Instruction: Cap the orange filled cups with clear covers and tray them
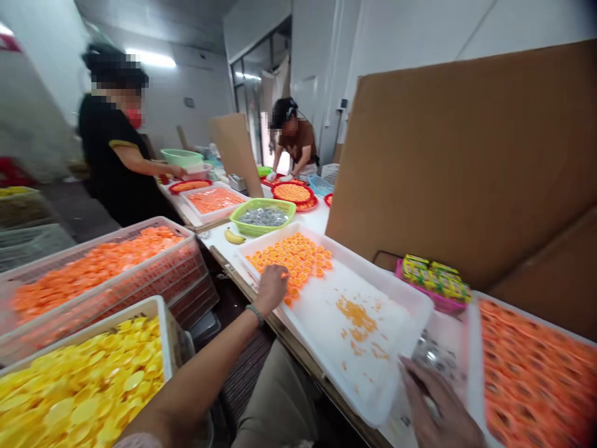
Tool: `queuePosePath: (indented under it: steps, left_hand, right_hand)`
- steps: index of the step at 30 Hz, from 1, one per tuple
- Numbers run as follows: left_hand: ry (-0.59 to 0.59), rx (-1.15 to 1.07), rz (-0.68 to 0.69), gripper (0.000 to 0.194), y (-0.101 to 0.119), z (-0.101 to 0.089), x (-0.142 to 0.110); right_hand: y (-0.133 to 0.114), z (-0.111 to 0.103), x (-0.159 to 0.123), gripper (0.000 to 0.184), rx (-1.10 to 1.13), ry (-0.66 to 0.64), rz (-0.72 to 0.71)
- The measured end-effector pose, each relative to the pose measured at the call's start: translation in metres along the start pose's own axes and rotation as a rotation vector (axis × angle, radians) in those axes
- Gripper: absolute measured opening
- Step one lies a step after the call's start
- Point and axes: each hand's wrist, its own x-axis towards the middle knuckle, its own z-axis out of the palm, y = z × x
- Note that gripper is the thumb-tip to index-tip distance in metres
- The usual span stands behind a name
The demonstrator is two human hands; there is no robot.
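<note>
A white tray (321,348) lies lengthwise before me, with small round orange plastic pieces (298,252) grouped at its far end. Thin orange-yellow scraps (357,317) are scattered over its nearer half. My left hand (273,286) reaches over the tray's left rim, fingers curled together among the orange pieces; whatever is between the fingertips is too small to make out. Beside the tray's near right corner is my right hand (436,404), its fingers stretched out and apart. Close to it lie shiny clear pieces (431,354) in a pale container.
Crates of orange pieces (97,267) and yellow discs (88,379) stand at left. A green basket (263,218) and a banana (234,236) lie beyond the tray. At right are cardboard (457,174), a pink basket (443,303) and another orange-filled tray (536,373). Two people work farther back.
</note>
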Motion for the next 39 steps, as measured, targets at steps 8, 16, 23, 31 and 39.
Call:
queuePosePath:
  steps: [8, 16, 23, 31, 39]
  left_hand:
    - [0.289, -0.168, -0.036, 0.032, -0.03, 0.026, 0.004]
    - [0.378, -0.212, -0.023, 0.027, -0.036, 0.039, 0.006]
    - [0.426, -0.253, -0.021, 0.028, -0.035, 0.041, 0.004]
    - [0.376, -0.325, -0.039, 0.027, -0.029, 0.033, 0.003]
    - [0.297, -0.589, -0.073, 0.024, -0.017, 0.011, -0.002]
  right_hand:
    - [-0.052, 0.111, 0.101, 0.02, 0.102, -0.631, -0.17]
    - [-0.067, 0.176, 0.113, 0.033, -0.032, -0.903, -0.458]
    - [-0.072, 0.179, 0.114, 0.015, -0.115, -0.896, -0.468]
    - [-0.074, 0.167, 0.104, 0.012, -0.135, -0.906, -0.466]
    - [-0.05, 0.137, 0.106, 0.005, -0.088, -0.793, -0.302]
